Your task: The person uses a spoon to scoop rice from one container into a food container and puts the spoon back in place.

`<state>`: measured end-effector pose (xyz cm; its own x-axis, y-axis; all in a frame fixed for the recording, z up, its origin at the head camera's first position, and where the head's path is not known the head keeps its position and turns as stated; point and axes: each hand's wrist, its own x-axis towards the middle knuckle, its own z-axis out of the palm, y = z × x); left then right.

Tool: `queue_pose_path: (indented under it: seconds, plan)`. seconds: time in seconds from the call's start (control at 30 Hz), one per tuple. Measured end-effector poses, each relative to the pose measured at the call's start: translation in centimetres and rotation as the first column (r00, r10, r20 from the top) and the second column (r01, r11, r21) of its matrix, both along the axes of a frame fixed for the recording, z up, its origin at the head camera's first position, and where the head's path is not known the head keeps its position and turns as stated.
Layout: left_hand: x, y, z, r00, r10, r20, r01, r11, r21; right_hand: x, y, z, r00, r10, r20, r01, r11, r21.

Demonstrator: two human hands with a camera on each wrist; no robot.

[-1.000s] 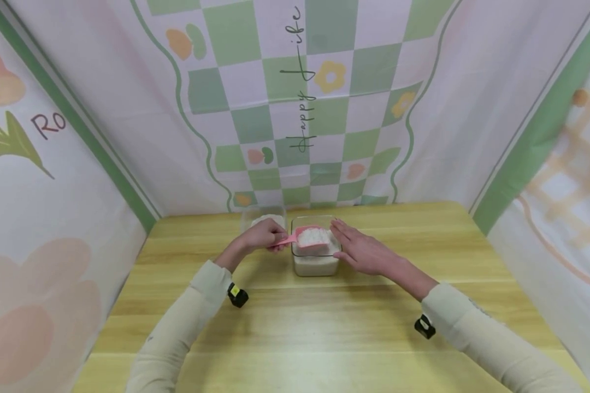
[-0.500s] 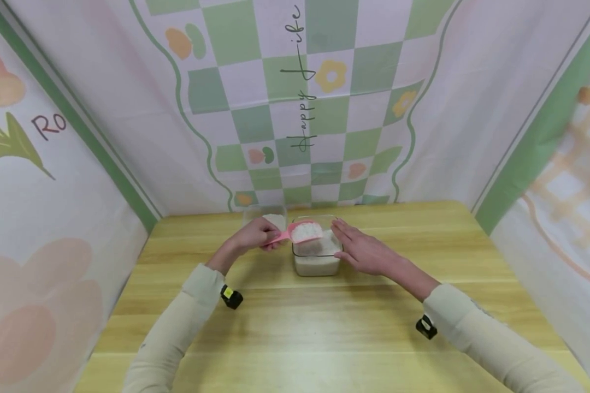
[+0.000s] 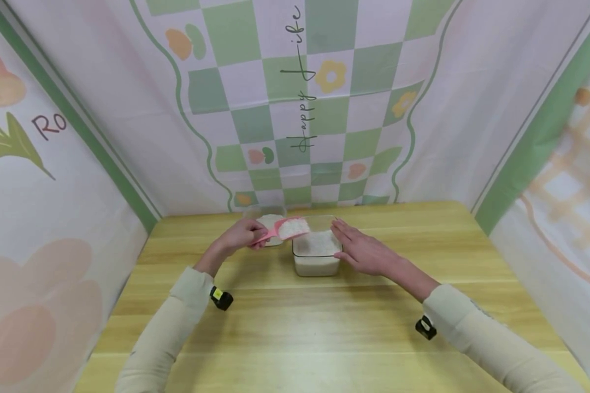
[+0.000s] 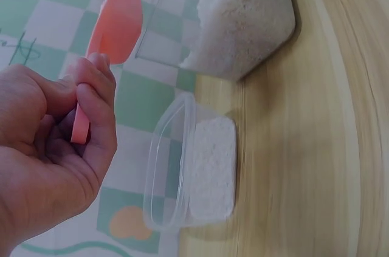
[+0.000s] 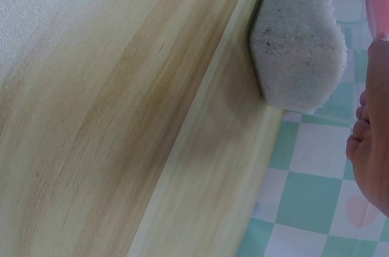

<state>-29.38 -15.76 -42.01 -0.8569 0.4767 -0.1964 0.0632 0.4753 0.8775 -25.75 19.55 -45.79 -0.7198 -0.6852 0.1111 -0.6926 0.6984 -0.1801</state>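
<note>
My left hand (image 3: 238,236) grips the handle of a pink scoop (image 4: 123,23) heaped with white rice (image 3: 293,227). The scoop is held in the air, its bowl between a small clear plastic tub (image 4: 209,110) and a larger clear glass container (image 3: 319,255). Rice fills much of the glass container, as the right wrist view shows through its wall. White grains also lie in the plastic tub, to its left. My right hand (image 3: 366,251) lies with straight fingers at the right rim of the glass container and holds nothing.
Both containers stand near the back edge of a wooden table (image 3: 305,327). Behind it hangs a green-and-white checked cloth (image 3: 246,120). Printed cloth walls also close in the left and right sides.
My left hand has moved left with the loaded scoop, from over the glass container toward the plastic tub. The right hand stays in place at the rim.
</note>
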Motion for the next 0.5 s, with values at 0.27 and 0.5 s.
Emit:
queue_pose_path:
  seconds: [0.27, 0.5]
  plan:
    - [0.0, -1.6, 0.3, 0.999, 0.047, 0.002, -0.047, 0.999, -0.025, 0.0, 0.1, 0.0, 1.000, 0.000, -0.001, 0.000, 1.000, 0.005]
    - [-0.2, -2.7, 0.5, 0.995, 0.095, -0.021, -0.096, 0.993, -0.075, -0.1, 0.1, 0.0, 1.000, 0.003, -0.002, -0.003, 1.000, 0.008]
